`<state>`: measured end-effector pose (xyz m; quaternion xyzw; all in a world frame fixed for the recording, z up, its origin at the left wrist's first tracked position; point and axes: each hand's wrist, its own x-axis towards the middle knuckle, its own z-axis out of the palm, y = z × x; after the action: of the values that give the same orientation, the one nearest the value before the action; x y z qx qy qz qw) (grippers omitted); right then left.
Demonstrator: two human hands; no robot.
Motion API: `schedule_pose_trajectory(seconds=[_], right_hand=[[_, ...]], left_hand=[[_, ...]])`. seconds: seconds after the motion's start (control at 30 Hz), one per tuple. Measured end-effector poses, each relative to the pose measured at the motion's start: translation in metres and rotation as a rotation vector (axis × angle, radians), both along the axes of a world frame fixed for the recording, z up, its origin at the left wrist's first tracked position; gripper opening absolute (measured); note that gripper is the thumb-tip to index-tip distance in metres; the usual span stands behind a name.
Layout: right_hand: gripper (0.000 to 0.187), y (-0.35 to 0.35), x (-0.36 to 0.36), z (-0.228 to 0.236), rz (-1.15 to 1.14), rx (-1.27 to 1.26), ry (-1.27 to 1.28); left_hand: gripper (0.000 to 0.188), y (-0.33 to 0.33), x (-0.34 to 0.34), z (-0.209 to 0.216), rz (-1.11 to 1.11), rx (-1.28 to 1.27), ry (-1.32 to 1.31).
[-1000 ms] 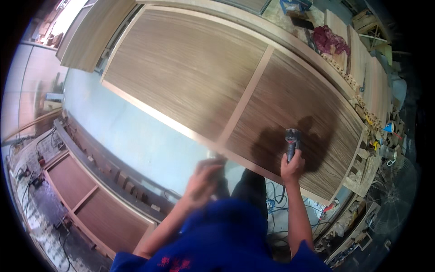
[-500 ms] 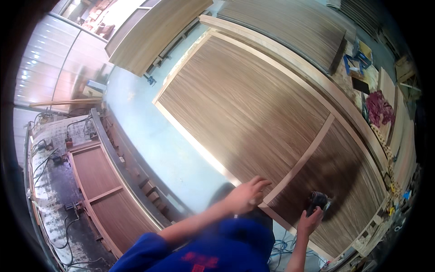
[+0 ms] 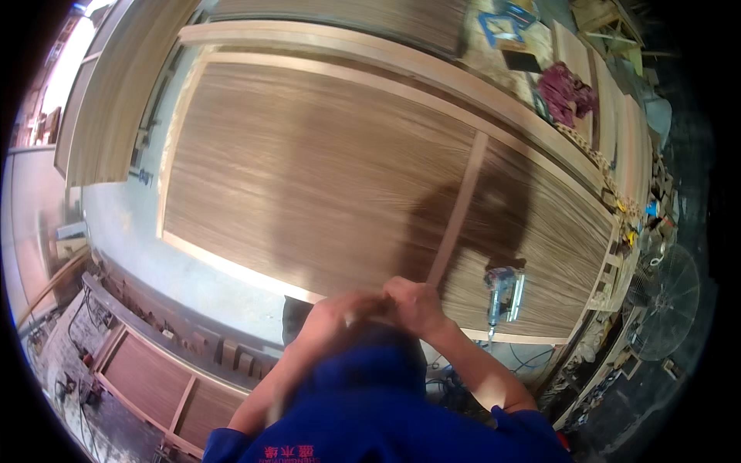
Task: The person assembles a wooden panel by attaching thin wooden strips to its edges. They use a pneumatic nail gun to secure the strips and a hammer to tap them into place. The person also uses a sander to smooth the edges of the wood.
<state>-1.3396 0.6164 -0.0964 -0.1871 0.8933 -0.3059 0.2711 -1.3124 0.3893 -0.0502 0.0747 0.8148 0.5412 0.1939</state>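
My left hand and my right hand are close together in front of my chest, over the near edge of a large wood-grain panel with a pale wooden frame. Both hands have curled fingers. The left one is blurred, and whatever lies between the fingers is too small or hidden to make out. To the right of my right hand, a blue-grey nail gun rests on the panel's smaller section, to the right of the pale crossbar. No hand touches it.
Along the panel's far side run long pale boards. At the far right lie a maroon cloth and a blue-edged box. A round wire fan stands at the right. A second framed panel lies at the lower left.
My right hand has let go of the dark tool on the panel and come left to meet my left hand near my chest. The view has turned and shifted to the right.
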Motion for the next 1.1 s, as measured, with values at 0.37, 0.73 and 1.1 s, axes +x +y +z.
schedule_pose_trajectory(seconds=[0.37,0.73,1.1], right_hand=[[0.016,-0.227,-0.017,0.0,-0.201,-0.179,-0.172],[0.027,-0.384,-0.013,0.013,-0.239,-0.269,-0.219],[0.028,-0.383,0.029,0.008,-0.458,-0.423,-0.235]], left_hand=[[0.026,-0.249,0.008,-0.042,0.216,0.115,0.066],[0.048,-0.504,0.106,-0.171,1.178,0.111,-0.503],[0.091,-0.493,0.021,-0.194,1.344,1.11,-0.519]])
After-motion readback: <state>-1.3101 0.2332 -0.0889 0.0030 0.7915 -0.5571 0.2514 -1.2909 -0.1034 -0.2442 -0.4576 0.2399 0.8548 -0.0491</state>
